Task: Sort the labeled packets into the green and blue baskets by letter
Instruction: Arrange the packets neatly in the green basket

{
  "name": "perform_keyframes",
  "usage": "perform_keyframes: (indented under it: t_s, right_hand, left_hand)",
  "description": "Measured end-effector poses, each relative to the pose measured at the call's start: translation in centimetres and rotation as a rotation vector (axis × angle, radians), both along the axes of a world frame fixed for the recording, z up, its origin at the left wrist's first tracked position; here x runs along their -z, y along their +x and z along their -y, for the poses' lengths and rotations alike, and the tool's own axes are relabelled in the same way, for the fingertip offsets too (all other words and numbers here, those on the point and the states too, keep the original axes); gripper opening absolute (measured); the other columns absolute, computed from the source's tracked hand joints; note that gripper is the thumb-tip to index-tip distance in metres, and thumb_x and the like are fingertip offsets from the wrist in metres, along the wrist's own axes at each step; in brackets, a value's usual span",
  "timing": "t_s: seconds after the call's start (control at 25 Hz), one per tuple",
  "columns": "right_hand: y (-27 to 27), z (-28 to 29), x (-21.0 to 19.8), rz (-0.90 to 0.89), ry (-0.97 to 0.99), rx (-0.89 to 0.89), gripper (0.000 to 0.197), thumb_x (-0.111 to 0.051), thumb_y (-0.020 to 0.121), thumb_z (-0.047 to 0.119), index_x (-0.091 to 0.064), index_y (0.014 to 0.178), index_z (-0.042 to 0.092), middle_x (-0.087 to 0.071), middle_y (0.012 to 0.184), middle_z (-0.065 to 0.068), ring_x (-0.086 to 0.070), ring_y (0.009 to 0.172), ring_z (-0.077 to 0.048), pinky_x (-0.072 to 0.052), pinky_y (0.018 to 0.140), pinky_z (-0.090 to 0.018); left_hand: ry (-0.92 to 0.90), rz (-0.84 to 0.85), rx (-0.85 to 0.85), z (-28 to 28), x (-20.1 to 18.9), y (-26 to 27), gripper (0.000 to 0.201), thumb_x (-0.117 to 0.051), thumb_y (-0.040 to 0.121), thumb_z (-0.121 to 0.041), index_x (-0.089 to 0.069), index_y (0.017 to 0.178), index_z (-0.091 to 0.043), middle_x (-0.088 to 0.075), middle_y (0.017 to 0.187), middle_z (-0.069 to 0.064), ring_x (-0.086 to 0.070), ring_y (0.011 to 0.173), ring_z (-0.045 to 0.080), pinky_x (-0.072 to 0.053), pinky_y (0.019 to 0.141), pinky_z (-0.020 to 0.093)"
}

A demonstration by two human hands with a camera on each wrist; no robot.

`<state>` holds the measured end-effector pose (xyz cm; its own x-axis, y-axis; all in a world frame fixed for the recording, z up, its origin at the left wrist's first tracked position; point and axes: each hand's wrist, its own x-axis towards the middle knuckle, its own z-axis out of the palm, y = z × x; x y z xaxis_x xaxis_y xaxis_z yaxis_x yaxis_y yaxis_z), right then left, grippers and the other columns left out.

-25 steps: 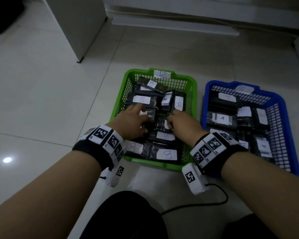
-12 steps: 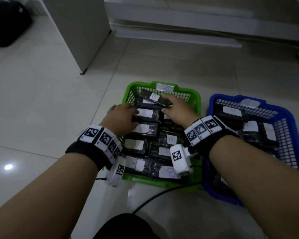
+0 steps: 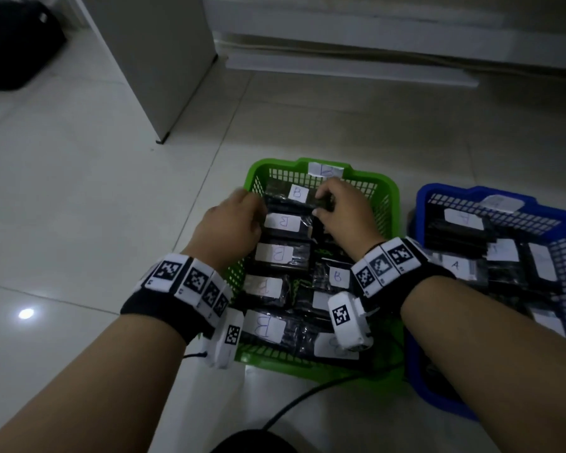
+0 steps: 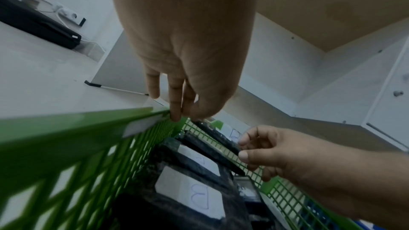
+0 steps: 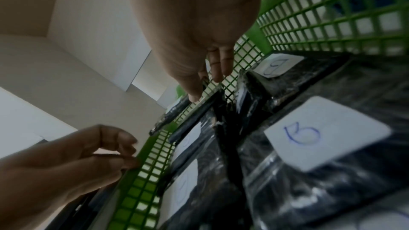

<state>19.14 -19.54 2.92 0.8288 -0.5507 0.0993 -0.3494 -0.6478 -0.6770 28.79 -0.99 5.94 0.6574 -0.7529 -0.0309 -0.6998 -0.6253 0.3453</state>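
Note:
The green basket (image 3: 257, 166) is full of dark packets with white B labels. Beside it on the right, the blue basket (image 3: 455, 192) holds dark packets with labels, one reading A (image 3: 455, 264). My right hand (image 3: 321, 202) pinches the right end of the farthest B packet (image 3: 296, 193), thumb below and fingers above. The left wrist view shows that right hand (image 4: 243, 148) on the packet (image 4: 217, 139). My left hand (image 3: 250, 204) is at the basket's far left rim. Its fingers (image 4: 176, 111) touch the green rim (image 4: 66, 128) and hold nothing.
Both baskets sit on a pale tiled floor. A white cabinet (image 3: 154, 60) stands to the far left, with a black bag (image 3: 13, 44) behind it. A low white ledge (image 3: 356, 67) runs along the back. A black cable (image 3: 291, 407) lies in front of the baskets.
Both hands have moved from the middle of the green basket to its far end. My right hand has taken hold of the farthest B packet. My left hand has gone to the left rim.

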Motion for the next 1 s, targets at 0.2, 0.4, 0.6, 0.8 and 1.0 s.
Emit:
perform_keyframes:
  t_s: [0.2, 0.4, 0.6, 0.8, 1.0]
  right_hand:
    - [-2.3, -2.3, 0.5, -0.213, -0.043, -0.214, 0.024, -0.072, 0.079, 0.018, -0.056, 0.095, 0.023, -0.046, 0.098, 0.009, -0.051, 0.098, -0.016, -0.039, 0.073, -0.027]
    - [-0.7, -1.3, 0.3, -0.122, 0.001, -0.001, 0.012, -0.066, 0.085, 0.025, -0.068, 0.097, 0.023, -0.043, 0.118, -0.002, -0.044, 0.114, -0.02, -0.038, 0.094, -0.023]
    - [0.8, -0.8, -0.1, -0.333, 0.133, -0.108, 0.039, -0.057, 0.093, 0.018, -0.056, 0.132, 0.018, -0.037, 0.127, -0.01, -0.046, 0.117, -0.022, -0.026, 0.099, -0.016]
    - [-0.6, -0.7, -0.9, -0.377, 0.089, -0.153, 0.045, -0.058, 0.091, 0.017, -0.051, 0.135, 0.022, -0.04, 0.127, -0.007, -0.046, 0.119, -0.024, -0.033, 0.101, -0.022]
    - [-5.6, -0.5, -2.3, -0.574, -0.053, -0.185, 0.025, -0.069, 0.083, 0.018, -0.067, 0.108, 0.021, -0.049, 0.114, -0.008, -0.056, 0.102, -0.025, -0.043, 0.083, -0.025]
  left_hand:
    - [0.049, 0.008, 0.063, 0.1, 0.2, 0.3, 0.044, -0.056, 0.081, -0.015, -0.053, 0.123, -0.027, -0.046, 0.133, -0.001, -0.042, 0.12, 0.024, -0.037, 0.103, 0.043]
    - [0.276, -0.001, 0.124, -0.4, 0.8, -0.2, 0.055, -0.05, 0.088, -0.025, -0.038, 0.139, -0.041, -0.032, 0.148, -0.012, -0.021, 0.141, 0.019, 0.0, 0.116, 0.058]
    - [0.501, -0.048, 0.181, 0.3, 0.0, 0.5, 0.062, -0.05, 0.089, -0.032, -0.025, 0.144, -0.045, -0.019, 0.153, -0.007, -0.008, 0.144, 0.023, 0.002, 0.116, 0.059]
    - [0.303, -0.039, 0.131, 0.3, -0.8, -0.1, 0.056, -0.057, 0.084, -0.024, -0.044, 0.137, -0.037, -0.023, 0.147, 0.002, -0.02, 0.136, 0.029, -0.023, 0.114, 0.047]
    - [0.291, -0.024, 0.125, -0.4, -2.0, -1.1, 0.033, -0.052, 0.088, -0.024, -0.061, 0.118, -0.037, -0.047, 0.133, -0.005, -0.042, 0.121, 0.02, -0.034, 0.102, 0.043]
